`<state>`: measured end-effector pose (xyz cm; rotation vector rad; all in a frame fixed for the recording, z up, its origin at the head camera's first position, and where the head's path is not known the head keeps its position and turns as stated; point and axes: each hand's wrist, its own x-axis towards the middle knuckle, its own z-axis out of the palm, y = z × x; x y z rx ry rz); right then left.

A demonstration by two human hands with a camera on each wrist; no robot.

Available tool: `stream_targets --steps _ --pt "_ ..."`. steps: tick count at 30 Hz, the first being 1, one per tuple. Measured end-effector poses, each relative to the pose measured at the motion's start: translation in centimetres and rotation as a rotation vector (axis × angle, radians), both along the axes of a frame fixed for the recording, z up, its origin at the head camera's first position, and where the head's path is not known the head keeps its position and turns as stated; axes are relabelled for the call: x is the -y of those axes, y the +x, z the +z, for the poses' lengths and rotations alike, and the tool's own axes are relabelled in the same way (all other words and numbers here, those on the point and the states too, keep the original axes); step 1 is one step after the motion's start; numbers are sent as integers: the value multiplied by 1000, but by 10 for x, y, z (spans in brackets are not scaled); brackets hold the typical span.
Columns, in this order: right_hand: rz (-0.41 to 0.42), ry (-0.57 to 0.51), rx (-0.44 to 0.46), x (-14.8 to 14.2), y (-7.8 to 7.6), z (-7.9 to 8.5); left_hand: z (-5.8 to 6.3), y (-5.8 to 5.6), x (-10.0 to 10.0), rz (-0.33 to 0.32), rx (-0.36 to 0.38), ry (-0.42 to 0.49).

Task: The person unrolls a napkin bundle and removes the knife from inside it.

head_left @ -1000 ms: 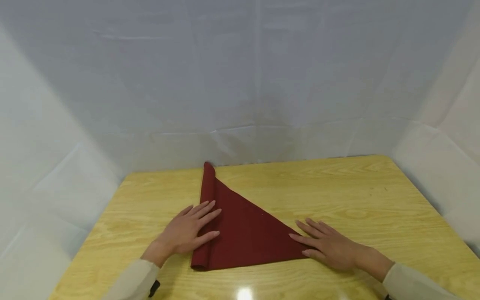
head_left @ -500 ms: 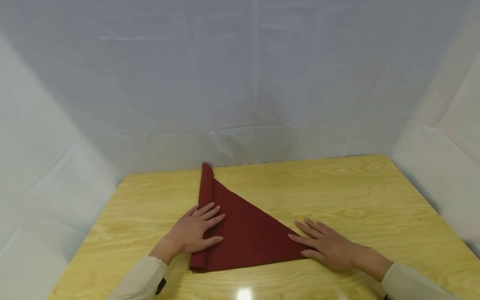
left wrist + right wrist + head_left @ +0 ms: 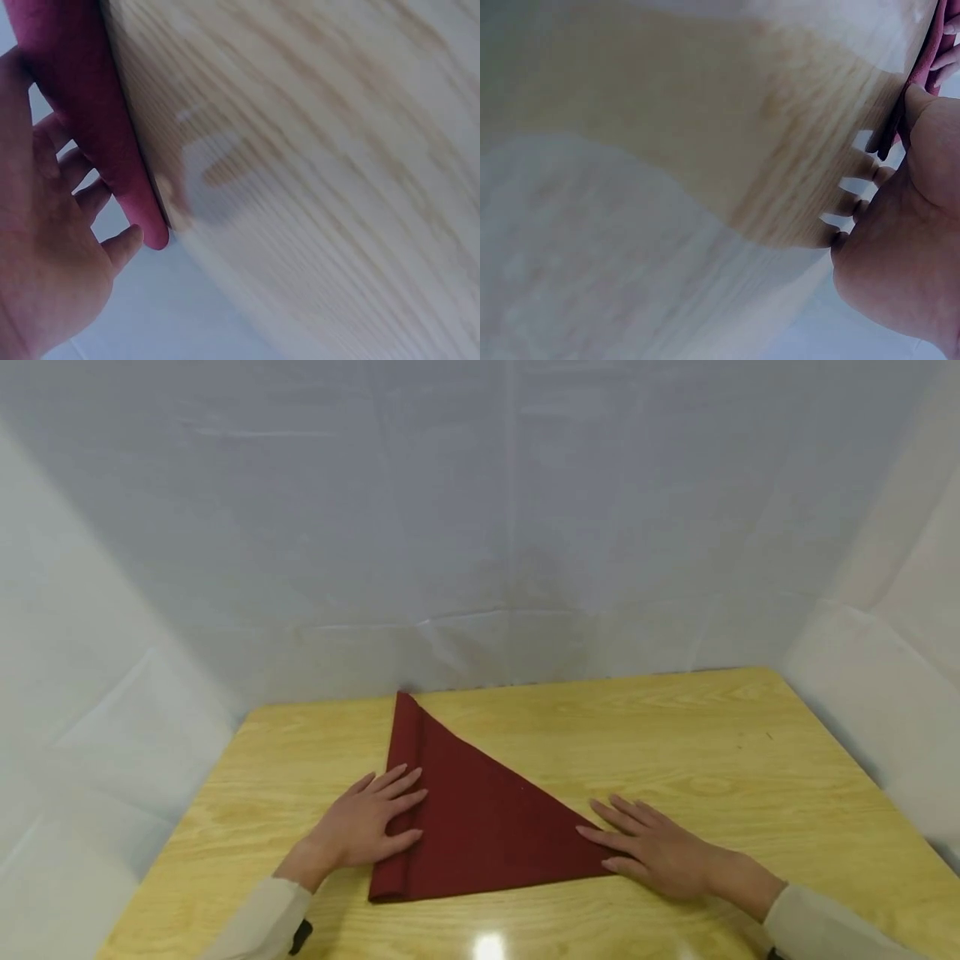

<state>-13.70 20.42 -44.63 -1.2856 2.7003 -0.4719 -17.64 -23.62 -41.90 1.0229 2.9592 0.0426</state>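
Observation:
A dark red cloth (image 3: 480, 818) lies on the wooden table, its left side rolled into a long tube and the rest tapering to a point at the right. Across the rolled part rests my left hand (image 3: 360, 822), fingers spread and straight. In the left wrist view the roll (image 3: 97, 112) runs along under the fingers of that hand (image 3: 52, 247). My right hand (image 3: 667, 852) lies flat at the cloth's right tip, with the thumb and forefinger on it. The right wrist view shows the thumb of this hand (image 3: 930, 195) at the cloth's edge (image 3: 911, 94).
The wood-grain table (image 3: 675, 752) extends around the cloth on all sides. White sheeting (image 3: 480, 527) hangs behind it and at both sides. A bright light reflection sits near the front edge.
The rolled side has shifted slightly left and looks flatter and wider. My left hand first slid right over the roll, then moved back left. My right hand has stayed in place.

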Motion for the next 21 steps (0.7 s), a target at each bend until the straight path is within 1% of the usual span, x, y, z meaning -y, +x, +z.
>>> stream_targets --steps 6,13,17,21 --pt "0 -1 3 0 0 1 1 1 8 12 -45 24" --pt "-4 -15 14 0 2 3 3 3 17 37 -75 10" --pt "-9 -9 8 0 2 3 5 4 23 58 -67 21" --pt "-10 -12 21 0 2 3 7 7 28 84 -40 56"
